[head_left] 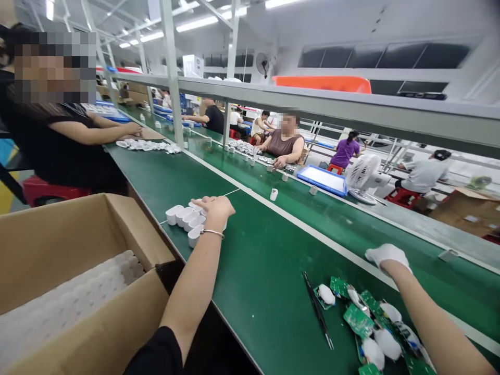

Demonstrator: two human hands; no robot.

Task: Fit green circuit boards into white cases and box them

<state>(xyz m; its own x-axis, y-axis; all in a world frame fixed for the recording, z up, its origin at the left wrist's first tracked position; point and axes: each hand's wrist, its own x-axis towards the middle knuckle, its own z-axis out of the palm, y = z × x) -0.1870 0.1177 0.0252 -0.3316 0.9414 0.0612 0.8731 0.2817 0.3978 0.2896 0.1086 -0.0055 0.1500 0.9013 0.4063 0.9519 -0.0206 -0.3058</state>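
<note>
Landmark: black tweezers [318, 311], lying slantwise on the green workbench [258, 271].
White cups: open-topped, rounded oval; tight cluster [174, 215] standing on the workbench, left of and beyond the tweezers.
Left hand: bare [216, 208], bracelet [213, 233] at wrist; left of and beyond the tweezers, over the right side of the cluster. Fingers reach across the cups; cannot tell whether they pinch one.
Right hand: in a white glove [388, 256]; right of and beyond the tweezers, near the white strip [304, 219]. Fingers point leftward; cannot tell if they are pressed together or hold anything.
Circuit boards: green, loose heap [359, 320] right of the tweezers, white domed pieces [374, 354] among them; nearest board just beside the tweezers.
Cardboard box: open [128, 208], well left of the tweezers; rows of white parts [97, 284] inside.
Belt: green, past the strip from the tweezers; one white cup [274, 195] on it.
Far side: blue tray [339, 192] and white fan [361, 177], beyond the tweezers, across the belt.
</note>
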